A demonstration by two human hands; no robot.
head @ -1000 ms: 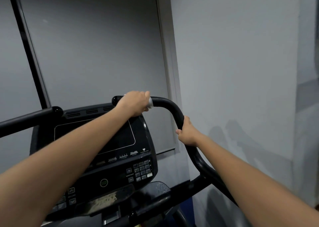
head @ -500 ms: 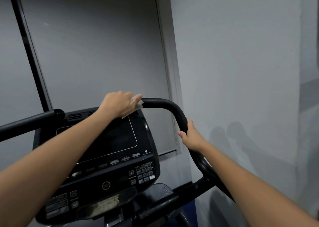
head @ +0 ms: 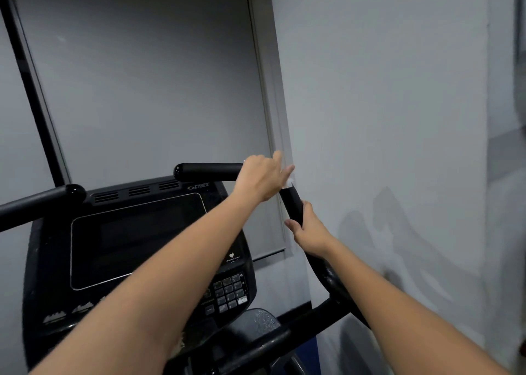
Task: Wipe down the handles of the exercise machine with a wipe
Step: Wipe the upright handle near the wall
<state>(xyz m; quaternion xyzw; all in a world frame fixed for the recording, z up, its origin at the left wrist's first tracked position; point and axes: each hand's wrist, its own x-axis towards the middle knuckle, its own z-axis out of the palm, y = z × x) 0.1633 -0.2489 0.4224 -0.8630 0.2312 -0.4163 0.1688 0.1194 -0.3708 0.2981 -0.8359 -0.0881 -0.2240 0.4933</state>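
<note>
Your left hand [head: 260, 178] clasps the wipe [head: 289, 183] round the right handle's [head: 210, 172] bend (wipe mostly hidden); your right hand [head: 308, 230] grips lower

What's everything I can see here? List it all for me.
right handle: one, black, curved, running from above the console down to the lower right
left handle: one, black, far left
console: one, black, dark screen, keypad at its lower right
wipe: one, white, at the right handle's bend, mostly hidden
window blind: one, grey, behind the machine
wall: grey, right
left hand: on the handle's bend over the wipe
right hand: grips the handle lower down
</note>
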